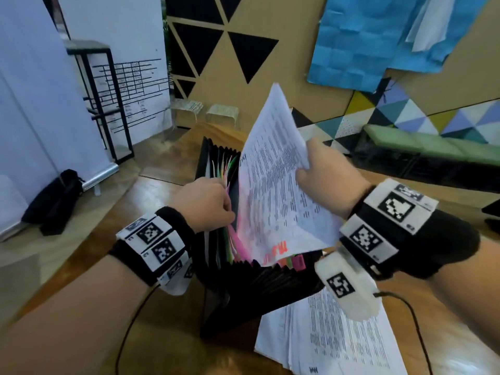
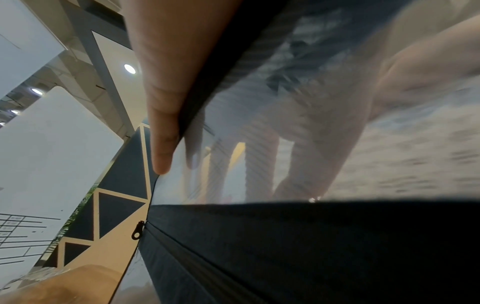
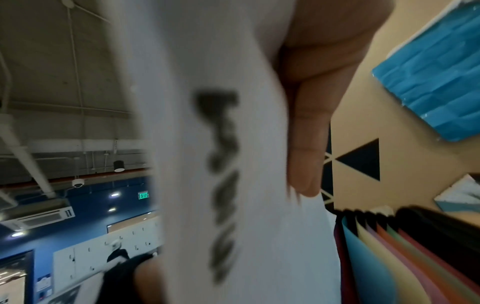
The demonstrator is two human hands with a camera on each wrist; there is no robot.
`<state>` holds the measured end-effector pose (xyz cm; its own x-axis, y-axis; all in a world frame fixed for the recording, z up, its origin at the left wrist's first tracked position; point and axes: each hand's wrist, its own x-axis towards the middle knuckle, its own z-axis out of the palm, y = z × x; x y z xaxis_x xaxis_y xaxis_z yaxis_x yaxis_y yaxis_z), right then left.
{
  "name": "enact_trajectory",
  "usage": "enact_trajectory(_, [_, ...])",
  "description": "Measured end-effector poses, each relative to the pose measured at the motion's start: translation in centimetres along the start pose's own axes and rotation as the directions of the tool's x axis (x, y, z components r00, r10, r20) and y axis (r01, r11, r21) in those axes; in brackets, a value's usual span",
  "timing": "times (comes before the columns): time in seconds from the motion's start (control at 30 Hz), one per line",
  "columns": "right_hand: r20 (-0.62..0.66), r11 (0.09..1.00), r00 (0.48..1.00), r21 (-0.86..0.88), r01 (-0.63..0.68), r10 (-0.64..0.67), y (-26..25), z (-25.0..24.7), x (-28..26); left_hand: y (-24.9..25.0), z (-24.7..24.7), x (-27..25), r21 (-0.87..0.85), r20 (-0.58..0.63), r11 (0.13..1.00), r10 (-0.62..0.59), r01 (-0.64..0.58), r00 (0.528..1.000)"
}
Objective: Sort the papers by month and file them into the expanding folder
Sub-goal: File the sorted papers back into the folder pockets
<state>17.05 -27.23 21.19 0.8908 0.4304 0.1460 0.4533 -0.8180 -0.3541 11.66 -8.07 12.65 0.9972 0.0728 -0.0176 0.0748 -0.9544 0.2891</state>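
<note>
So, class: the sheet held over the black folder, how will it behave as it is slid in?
Probably floppy: the sheet bends where the right hand grips it. Probably light, since one hand holds it up. It may snag on the dividers unless the left hand holds them apart.

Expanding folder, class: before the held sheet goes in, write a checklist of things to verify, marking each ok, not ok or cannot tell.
1. Right hand holds the sheet firmly: ok.
2. Left hand parts the dividers: ok.
3. Expanding folder stands open on the table: ok.
4. Sheet's lower edge is inside a pocket: cannot tell.
5. Pocket matches the sheet's month: cannot tell, print blurred.
6. Remaining papers lie clear of the opening: ok.
</note>
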Motion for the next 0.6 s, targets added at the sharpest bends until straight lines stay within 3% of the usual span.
enact_trajectory(0.27, [0.088,0.993,0.989,-0.03,-0.114,0.116,0.1,0.4,0.6,0.2,0.1,0.0,0.018,-0.015,0.999,0.034,-0.033,0.999])
enact_trajectory(0.43, [0.206,0.994,0.973,0.009,-0.109,0.105,-0.4,2.9,2.3,0.4,0.5,0.5,0.048,-0.047,0.997,0.07,-0.068,0.996])
enact_trajectory(0.53, [0.336,0.991,0.935,0.031,-0.134,0.116,-1.0,5.1,2.3,0.2,0.7,0.6,0.074,-0.058,0.993,0.091,-0.087,0.994])
enact_trajectory(0.6, [0.479,0.969,0.867,0.116,-0.218,0.137,-0.6,5.8,2.2,-0.2,0.7,0.4,0.068,-0.074,0.993,0.098,-0.093,0.992])
